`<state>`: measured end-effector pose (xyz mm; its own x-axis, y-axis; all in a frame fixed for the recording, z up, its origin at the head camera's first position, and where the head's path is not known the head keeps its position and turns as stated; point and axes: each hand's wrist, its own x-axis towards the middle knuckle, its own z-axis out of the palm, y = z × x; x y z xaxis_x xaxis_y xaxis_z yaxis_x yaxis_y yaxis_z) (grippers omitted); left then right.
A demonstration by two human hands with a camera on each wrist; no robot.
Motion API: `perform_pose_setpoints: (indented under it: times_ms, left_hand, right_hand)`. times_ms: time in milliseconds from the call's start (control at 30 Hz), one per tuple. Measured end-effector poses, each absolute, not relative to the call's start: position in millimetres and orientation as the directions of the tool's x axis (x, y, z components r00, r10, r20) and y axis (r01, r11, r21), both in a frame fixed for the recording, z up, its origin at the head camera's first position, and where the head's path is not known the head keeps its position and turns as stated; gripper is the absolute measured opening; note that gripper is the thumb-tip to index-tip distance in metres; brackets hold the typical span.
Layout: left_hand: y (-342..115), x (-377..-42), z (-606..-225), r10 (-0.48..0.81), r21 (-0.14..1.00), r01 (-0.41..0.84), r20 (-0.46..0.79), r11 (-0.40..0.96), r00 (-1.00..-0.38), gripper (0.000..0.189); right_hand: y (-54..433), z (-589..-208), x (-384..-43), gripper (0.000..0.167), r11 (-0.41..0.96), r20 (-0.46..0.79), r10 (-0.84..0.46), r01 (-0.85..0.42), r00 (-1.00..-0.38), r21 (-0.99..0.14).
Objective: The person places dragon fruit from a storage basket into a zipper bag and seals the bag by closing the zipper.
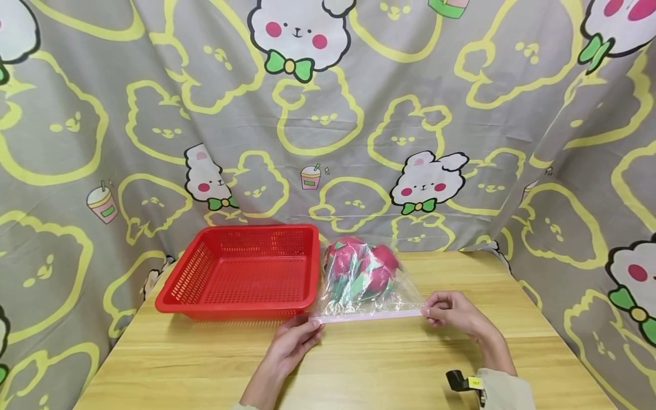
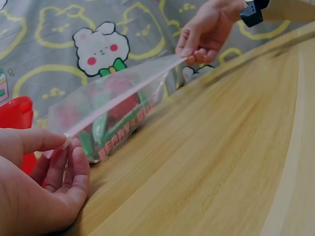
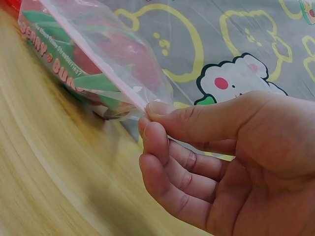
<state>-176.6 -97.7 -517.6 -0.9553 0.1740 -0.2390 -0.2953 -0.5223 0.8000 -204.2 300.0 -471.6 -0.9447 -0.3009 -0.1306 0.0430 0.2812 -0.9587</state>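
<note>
A clear zip bag (image 1: pixel 407 285) with a pink closure strip lies on the table, its strip stretched straight along the near side. Inside are rounded pinkish-red things with green parts (image 1: pixel 379 267); green and pink lettering shows low on the bag. My left hand (image 1: pixel 294 344) pinches the strip's left end between thumb and forefinger. At the opposite end, my right hand (image 1: pixel 456 313) pinches the corner with thumb and forefinger, the other fingers curled loosely below. Both pinches also show close up in the left wrist view and the right wrist view, where the strip looks pressed together.
Just left of the bag stands a red plastic basket (image 1: pixel 238 310) with slotted walls and nothing in it. The wooden table (image 1: pixel 374 364) ends at a grey patterned curtain (image 1: pixel 348 131) behind and on both sides. A black device (image 1: pixel 458 380) sits at the right wrist.
</note>
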Motion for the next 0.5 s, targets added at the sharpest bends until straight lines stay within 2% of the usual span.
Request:
perform_pose_setpoints:
  times_ms: [500]
  left_hand:
    - [-103.4,-174.2,-512.5,0.158,0.808,-0.3,-0.255,-0.508,-0.954,0.015]
  right_hand:
    - [301.3,-471.4,-204.1,0.018,0.306,-0.127,-0.289,0.034,-0.949,-0.952]
